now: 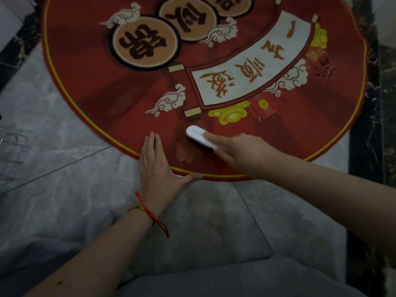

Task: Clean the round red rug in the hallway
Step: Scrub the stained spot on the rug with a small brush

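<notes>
The round red rug (111,86) with a yellow border, a white scroll and round tan medallions lies on the grey tiled floor. My left hand (156,166) lies flat with straight fingers on the rug's near edge, thumb spread along the border. My right hand (242,153) grips a small white oblong brush (198,136) and holds it against the rug just below the scroll's lower end. A paler, smeared patch (184,148) shows on the red pile between my two hands. The brush's underside is hidden.
Grey marble-look floor tiles (64,168) surround the rug at left and front. A dark marble strip (364,168) runs along the right side. A faint wire rack (10,146) shows at the far left edge. My grey-clad knee (235,279) fills the bottom.
</notes>
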A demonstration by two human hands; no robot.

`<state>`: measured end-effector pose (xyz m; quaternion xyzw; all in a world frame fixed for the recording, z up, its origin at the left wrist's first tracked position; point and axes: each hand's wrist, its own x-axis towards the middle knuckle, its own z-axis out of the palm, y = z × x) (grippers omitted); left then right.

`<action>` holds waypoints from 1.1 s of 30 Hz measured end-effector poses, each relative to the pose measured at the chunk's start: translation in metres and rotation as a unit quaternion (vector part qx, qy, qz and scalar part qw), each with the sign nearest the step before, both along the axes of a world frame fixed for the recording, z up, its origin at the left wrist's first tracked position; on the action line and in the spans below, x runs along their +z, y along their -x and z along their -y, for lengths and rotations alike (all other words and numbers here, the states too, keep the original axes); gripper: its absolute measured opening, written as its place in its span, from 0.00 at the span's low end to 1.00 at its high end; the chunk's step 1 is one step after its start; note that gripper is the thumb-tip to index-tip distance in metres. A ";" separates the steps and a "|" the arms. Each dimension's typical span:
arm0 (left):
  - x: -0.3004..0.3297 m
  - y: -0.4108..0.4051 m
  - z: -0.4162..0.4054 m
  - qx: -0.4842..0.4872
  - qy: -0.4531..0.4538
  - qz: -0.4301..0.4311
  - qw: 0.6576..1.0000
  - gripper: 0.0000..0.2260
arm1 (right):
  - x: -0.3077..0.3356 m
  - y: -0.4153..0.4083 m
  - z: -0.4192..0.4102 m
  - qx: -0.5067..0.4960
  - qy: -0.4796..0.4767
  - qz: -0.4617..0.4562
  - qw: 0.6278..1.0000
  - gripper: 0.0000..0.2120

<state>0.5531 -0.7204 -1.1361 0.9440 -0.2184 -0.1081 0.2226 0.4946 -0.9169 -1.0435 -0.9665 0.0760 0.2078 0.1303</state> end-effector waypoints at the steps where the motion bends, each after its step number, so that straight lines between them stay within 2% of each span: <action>1: 0.000 0.000 0.000 0.003 0.005 0.000 1.000 0.62 | 0.000 0.010 -0.009 0.024 -0.004 -0.001 1.000 0.23; 4: -0.001 0.001 0.001 0.012 0.016 -0.007 1.000 0.62 | 0.003 0.030 -0.022 0.065 -0.031 -0.004 0.997 0.24; 9: 0.002 0.001 0.003 0.012 0.005 0.002 1.000 0.62 | -0.002 0.005 0.017 -0.037 0.005 0.008 0.999 0.23; 14: 0.000 0.002 0.003 0.021 0.014 -0.010 1.000 0.61 | 0.007 0.050 -0.012 0.064 -0.011 -0.029 0.997 0.24; 22: 0.002 0.002 0.006 0.020 0.001 0.000 1.000 0.62 | -0.003 0.003 0.017 -0.036 0.013 0.020 0.999 0.22; 27: 0.004 0.002 0.005 0.018 0.003 -0.011 1.000 0.62 | 0.010 0.045 -0.006 0.033 -0.005 -0.015 0.999 0.24; 33: 0.004 0.001 0.005 0.009 -0.013 -0.009 1.000 0.63 | 0.003 0.001 0.010 -0.028 0.017 0.008 0.999 0.22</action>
